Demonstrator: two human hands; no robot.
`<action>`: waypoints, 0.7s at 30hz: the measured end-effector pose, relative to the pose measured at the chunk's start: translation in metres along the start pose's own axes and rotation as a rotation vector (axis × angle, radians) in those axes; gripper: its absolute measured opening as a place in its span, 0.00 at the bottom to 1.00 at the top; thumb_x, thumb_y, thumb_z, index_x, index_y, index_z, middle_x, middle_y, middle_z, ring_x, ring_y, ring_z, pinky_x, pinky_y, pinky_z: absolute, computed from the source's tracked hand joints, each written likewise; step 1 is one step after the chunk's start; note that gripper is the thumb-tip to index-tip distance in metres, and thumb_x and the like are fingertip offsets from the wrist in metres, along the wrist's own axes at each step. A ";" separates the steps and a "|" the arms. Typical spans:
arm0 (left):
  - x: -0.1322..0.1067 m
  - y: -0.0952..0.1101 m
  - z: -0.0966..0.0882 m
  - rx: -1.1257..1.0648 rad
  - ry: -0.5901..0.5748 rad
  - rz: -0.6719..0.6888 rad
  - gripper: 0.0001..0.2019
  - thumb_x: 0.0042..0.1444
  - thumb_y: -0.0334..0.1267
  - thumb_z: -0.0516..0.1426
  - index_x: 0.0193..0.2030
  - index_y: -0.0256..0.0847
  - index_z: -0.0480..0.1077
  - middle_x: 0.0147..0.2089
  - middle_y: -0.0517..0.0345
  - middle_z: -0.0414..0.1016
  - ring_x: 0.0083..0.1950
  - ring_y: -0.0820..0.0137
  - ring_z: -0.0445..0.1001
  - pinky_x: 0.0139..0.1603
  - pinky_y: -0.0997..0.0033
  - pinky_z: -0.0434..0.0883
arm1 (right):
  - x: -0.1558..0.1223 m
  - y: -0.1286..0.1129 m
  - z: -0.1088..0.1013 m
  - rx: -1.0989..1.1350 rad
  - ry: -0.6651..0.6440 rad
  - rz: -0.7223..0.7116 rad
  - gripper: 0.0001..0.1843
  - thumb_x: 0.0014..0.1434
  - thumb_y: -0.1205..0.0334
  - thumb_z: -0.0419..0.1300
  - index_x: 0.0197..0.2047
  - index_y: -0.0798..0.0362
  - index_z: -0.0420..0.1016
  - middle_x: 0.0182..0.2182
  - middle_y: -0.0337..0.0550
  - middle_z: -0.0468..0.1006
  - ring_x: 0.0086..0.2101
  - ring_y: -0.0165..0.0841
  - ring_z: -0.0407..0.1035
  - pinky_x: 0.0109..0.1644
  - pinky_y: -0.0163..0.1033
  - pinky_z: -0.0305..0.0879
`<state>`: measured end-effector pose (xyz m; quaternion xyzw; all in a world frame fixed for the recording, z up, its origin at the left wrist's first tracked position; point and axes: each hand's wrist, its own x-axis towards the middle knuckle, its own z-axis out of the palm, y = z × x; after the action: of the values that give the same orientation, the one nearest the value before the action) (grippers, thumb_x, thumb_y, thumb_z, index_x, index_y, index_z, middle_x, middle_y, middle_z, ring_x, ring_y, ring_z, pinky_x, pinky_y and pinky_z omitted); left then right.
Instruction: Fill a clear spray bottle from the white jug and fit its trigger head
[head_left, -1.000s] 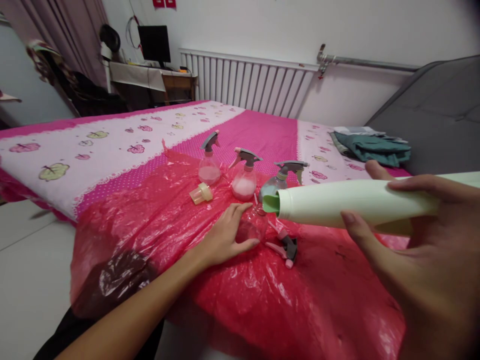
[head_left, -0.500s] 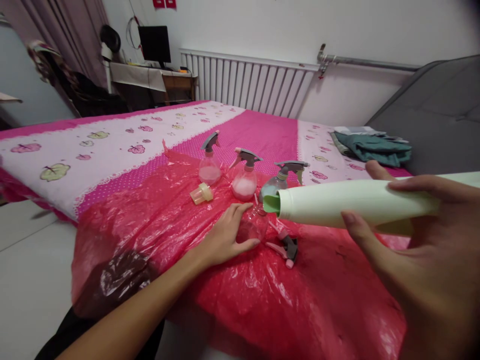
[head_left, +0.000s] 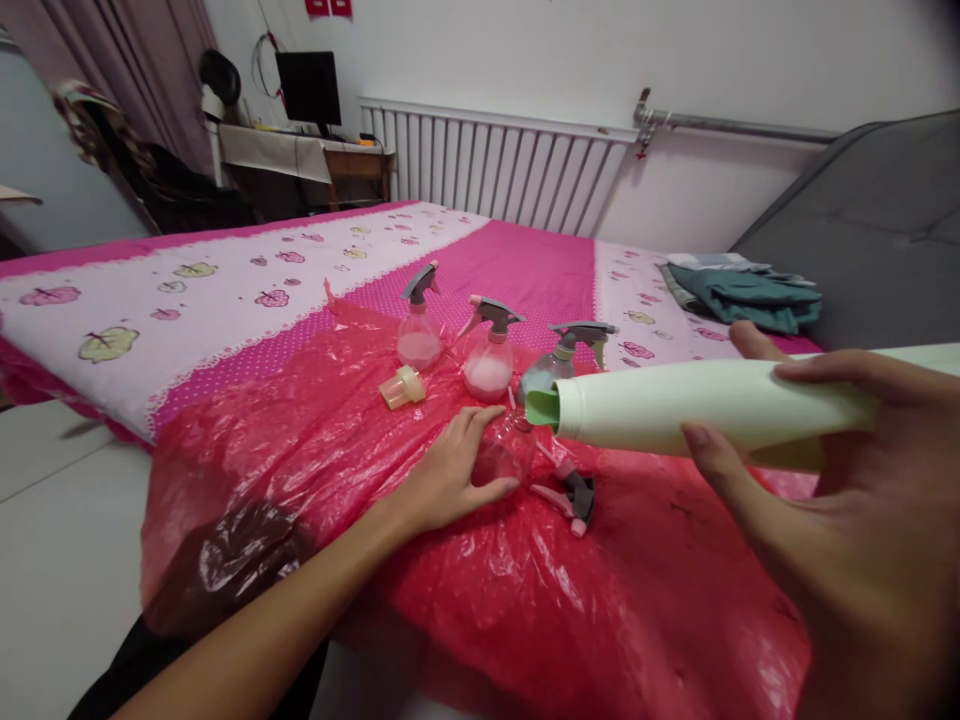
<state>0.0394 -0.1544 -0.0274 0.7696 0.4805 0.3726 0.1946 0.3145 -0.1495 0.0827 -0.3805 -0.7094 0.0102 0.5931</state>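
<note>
Above crinkled red plastic sheet (head_left: 322, 440), long pale-green plastic bottle (head_left: 652, 402) ran almost level, green-lipped mouth pointing left near neck of clear round plastic bottle (head_left: 508, 457), far end cut off at right edge. Right hand (head_left: 862, 500) clamped fingers and thumb round pale-green bottle. Left hand (head_left: 448, 470), thumb and fingers apart, cupped clear bottle, partly hiding it; grip's firmness could not be told.

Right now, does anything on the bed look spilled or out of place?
One spray head lies loose on the red plastic beside the clear bottle at your left hand; the three spray bottles behind have theirs on. No spill is evident.
</note>
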 end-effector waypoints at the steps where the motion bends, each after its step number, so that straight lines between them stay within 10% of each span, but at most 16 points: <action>1: 0.000 0.000 0.000 -0.001 0.000 0.000 0.38 0.63 0.49 0.65 0.74 0.45 0.53 0.70 0.40 0.64 0.71 0.45 0.69 0.72 0.39 0.68 | 0.000 0.000 0.000 -0.014 -0.008 0.010 0.42 0.47 0.57 0.78 0.64 0.39 0.71 0.66 0.49 0.72 0.64 0.63 0.73 0.60 0.72 0.76; 21: 0.000 0.000 0.001 0.007 -0.004 0.002 0.38 0.64 0.50 0.65 0.73 0.47 0.52 0.70 0.40 0.64 0.71 0.47 0.69 0.72 0.38 0.68 | 0.003 -0.003 -0.001 -0.031 -0.023 0.022 0.43 0.46 0.58 0.78 0.64 0.37 0.70 0.61 0.47 0.77 0.64 0.64 0.73 0.58 0.76 0.75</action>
<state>0.0398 -0.1542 -0.0282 0.7717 0.4807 0.3694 0.1924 0.3137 -0.1506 0.0871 -0.3972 -0.7121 0.0104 0.5788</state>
